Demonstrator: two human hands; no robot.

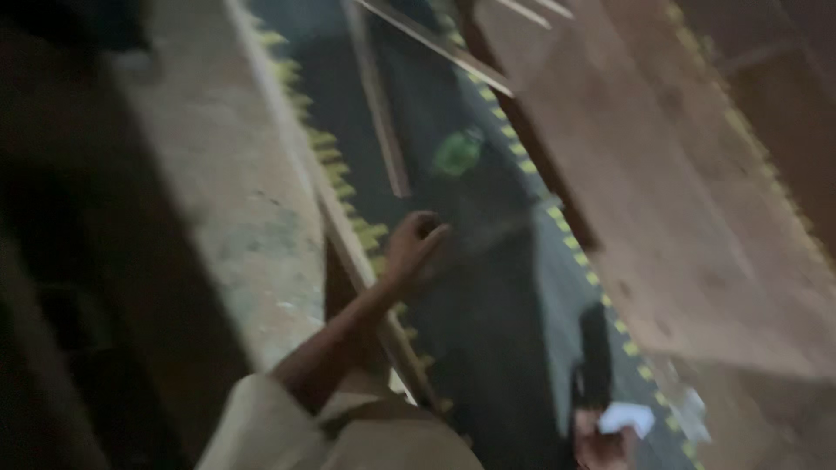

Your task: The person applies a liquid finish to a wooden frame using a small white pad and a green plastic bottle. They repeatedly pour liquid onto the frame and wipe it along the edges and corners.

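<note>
Fingers of the left hand (416, 244) curled shut around something small and dark, too blurred to name; likely light and rigid, best pinched at its sides. Down and right of that hand, the right hand (601, 446) closed on one white scrap (627, 416), probably thin and limp. Above the left hand: one green blob (458, 152), one wooden strip (379, 104). Two hands, one object each.
</note>
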